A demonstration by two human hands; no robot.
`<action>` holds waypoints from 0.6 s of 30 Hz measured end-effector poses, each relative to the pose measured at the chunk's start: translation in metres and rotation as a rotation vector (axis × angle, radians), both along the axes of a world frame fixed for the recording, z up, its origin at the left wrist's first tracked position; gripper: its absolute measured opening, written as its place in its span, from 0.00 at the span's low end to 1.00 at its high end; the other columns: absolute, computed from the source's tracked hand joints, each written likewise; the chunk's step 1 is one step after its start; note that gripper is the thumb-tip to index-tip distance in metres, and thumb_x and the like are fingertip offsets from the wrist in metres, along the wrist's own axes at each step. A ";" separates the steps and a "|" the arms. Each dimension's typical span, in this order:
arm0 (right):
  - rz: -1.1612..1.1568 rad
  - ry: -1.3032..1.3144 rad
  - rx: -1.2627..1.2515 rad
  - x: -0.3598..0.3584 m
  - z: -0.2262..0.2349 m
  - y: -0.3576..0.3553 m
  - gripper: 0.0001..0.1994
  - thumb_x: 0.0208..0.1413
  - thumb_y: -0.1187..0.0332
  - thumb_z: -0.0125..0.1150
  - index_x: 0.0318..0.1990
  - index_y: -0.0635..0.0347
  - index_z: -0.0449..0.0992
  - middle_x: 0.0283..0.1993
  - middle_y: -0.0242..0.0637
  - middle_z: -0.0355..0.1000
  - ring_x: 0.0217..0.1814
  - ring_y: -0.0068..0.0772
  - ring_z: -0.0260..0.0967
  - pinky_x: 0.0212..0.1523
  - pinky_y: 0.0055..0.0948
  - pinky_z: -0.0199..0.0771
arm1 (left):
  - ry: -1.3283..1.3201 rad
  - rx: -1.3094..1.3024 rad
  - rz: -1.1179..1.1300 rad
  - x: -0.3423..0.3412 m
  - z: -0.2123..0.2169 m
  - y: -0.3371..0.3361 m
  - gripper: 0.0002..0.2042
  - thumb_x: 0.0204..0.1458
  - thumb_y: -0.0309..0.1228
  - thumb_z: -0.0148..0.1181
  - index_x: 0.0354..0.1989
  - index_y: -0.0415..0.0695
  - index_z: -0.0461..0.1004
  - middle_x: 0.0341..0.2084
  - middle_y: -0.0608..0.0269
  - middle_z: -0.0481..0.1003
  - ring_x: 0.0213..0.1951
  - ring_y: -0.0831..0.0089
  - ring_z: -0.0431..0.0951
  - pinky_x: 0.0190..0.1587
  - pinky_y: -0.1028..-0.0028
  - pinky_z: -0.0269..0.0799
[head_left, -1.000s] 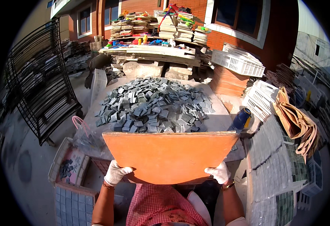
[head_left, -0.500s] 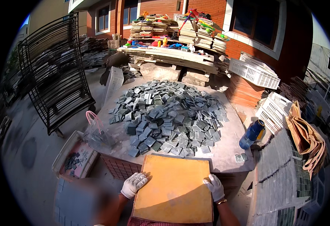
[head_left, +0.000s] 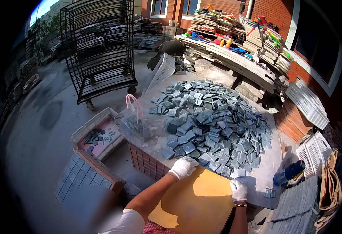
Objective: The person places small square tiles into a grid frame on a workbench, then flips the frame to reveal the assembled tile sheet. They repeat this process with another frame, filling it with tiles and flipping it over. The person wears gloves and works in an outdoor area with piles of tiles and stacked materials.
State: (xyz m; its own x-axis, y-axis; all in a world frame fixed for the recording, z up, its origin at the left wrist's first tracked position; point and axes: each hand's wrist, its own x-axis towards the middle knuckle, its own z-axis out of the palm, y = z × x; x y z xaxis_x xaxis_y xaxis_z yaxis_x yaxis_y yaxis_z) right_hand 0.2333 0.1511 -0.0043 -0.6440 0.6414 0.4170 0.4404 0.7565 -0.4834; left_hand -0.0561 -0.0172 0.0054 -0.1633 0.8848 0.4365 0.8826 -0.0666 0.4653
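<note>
A square yellow board (head_left: 202, 199) lies in front of me, partly in shadow, its far edge against the table with the tile heap. My left hand (head_left: 184, 167), in a white glove, is closed at the board's far left corner, close to the nearest tiles; its fingertips are partly hidden. At the far right corner my right hand (head_left: 238, 190), also gloved, grips the edge with its fingers bent. Just beyond the board spreads a big heap of small square grey-green stone tiles (head_left: 214, 124). One loose tile (head_left: 269, 192) sits apart, right of my right hand.
A clear bag with pink handles (head_left: 135, 121) stands left on the table, a blue bottle (head_left: 289, 172) on the right. A white crate (head_left: 97, 134) holds tile pieces. Tiled sheets (head_left: 79, 175) lie lower left; grey stacks (head_left: 296, 202) lie right. A black metal rack (head_left: 98, 50) stands behind.
The view has swung left. My left hand has shifted from the board's left side to its far left corner. My right hand stays on the right edge, now near the far corner.
</note>
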 end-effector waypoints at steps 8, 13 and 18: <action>-0.126 -0.233 -0.101 0.006 0.007 -0.016 0.18 0.48 0.61 0.61 0.46 0.57 0.75 0.46 0.46 0.71 0.50 0.47 0.68 0.50 0.39 0.69 | -0.080 0.161 0.068 0.015 -0.023 -0.017 0.14 0.42 0.29 0.58 0.40 0.42 0.74 0.40 0.58 0.74 0.48 0.58 0.70 0.55 0.63 0.63; -0.022 -0.514 0.282 0.026 -0.009 0.018 0.19 0.60 0.61 0.50 0.52 0.65 0.71 0.55 0.43 0.69 0.59 0.41 0.62 0.60 0.36 0.61 | -0.165 0.269 0.041 0.017 -0.025 -0.015 0.16 0.36 0.28 0.62 0.37 0.42 0.74 0.39 0.58 0.74 0.48 0.59 0.70 0.55 0.66 0.63; 0.061 -0.024 -0.106 0.061 -0.021 -0.040 0.24 0.56 0.70 0.54 0.59 0.68 0.61 0.58 0.52 0.63 0.59 0.45 0.62 0.60 0.40 0.63 | -0.329 0.261 -0.020 0.045 -0.030 -0.096 0.27 0.36 0.24 0.65 0.51 0.41 0.69 0.48 0.50 0.70 0.53 0.52 0.67 0.58 0.58 0.60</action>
State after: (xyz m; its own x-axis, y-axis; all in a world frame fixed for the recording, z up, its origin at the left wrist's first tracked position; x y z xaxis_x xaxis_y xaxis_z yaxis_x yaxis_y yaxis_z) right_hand 0.2945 0.1115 -0.0256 -0.6924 0.6401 0.3329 0.4073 0.7276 -0.5520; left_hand -0.0113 -0.1131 -0.0246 -0.3152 0.7558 0.5739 0.6871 -0.2355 0.6874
